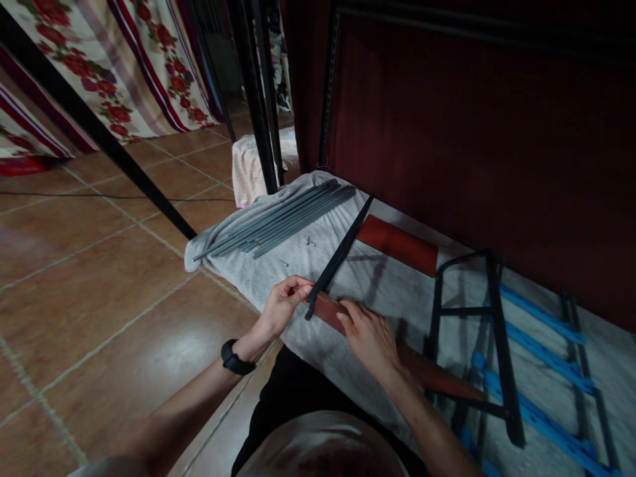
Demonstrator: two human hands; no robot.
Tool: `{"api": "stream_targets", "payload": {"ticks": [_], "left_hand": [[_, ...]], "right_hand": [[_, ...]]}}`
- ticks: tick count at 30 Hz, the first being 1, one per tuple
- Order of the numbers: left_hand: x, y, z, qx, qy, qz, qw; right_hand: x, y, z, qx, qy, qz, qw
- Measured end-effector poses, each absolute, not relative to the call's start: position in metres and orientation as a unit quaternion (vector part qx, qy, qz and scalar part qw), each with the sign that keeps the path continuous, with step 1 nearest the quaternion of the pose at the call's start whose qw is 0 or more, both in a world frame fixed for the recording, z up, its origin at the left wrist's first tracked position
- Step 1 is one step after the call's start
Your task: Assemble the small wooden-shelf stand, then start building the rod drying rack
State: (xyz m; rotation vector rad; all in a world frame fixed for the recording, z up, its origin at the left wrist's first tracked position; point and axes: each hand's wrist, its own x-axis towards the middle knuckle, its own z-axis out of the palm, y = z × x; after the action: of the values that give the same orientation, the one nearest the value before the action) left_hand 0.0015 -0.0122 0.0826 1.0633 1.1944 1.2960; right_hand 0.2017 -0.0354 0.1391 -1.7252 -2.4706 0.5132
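Note:
My left hand (285, 301) pinches the near end of a long black metal bar (342, 252) that slants up and away across a grey towel (278, 278). My right hand (368, 334) presses flat on a reddish-brown wooden slat (427, 374) lying on the towel, right beside the bar's end. The bar's lower tip meets the slat's end between my two hands. A black band is on my left wrist.
A bundle of grey metal rods (278, 222) and a few small screws (309, 242) lie on the towel. A second red slat (397, 244), a black metal frame (497, 331) and blue rungs (536, 351) lie to the right. Black frame posts (258, 93) rise behind; tiled floor at left.

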Motion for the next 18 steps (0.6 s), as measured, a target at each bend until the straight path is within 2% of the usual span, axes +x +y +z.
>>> {"api": "stream_targets", "payload": {"ticks": [6,12,15,18], "left_hand": [[-0.002,-0.010,0.084,0.458,0.499,0.525,0.515],[-0.007,-0.006,0.072,0.503,0.513,0.528,0.453],[-0.009,-0.001,0.067,0.506,0.523,0.524,0.442],[-0.011,0.001,0.067,0.506,0.519,0.512,0.460]], "right_hand": [[0.200,-0.037,0.144,-0.567,-0.806,0.162,0.041],[0.200,-0.038,0.141,-0.556,-0.813,0.154,0.071],[0.202,-0.036,0.136,-0.534,-0.827,0.139,0.109],[0.206,-0.038,0.135,-0.508,-0.836,0.105,0.182]]}}
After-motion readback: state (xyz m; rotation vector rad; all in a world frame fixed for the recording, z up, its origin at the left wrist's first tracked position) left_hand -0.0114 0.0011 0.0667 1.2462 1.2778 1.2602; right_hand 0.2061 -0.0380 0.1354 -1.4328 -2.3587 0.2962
